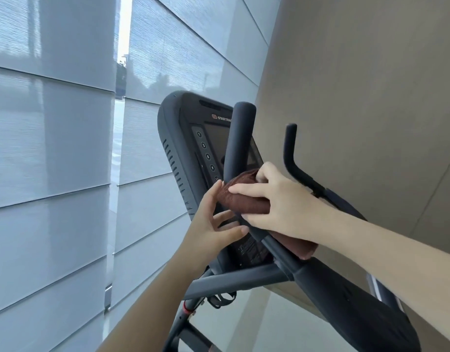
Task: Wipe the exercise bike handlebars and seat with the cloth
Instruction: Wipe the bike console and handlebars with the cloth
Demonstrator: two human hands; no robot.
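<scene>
Wrapping the near handlebar (238, 141) just below centre, the brown cloth (244, 199) is half hidden under our right hand (277, 207), whose grip presses around it, one end trailing out at four o'clock. Our left hand (213, 224), at eight o'clock, touches the cloth's edge with fingers spread. The console (193, 138) screen is partly blocked by the bar; the seat is out of frame.
</scene>
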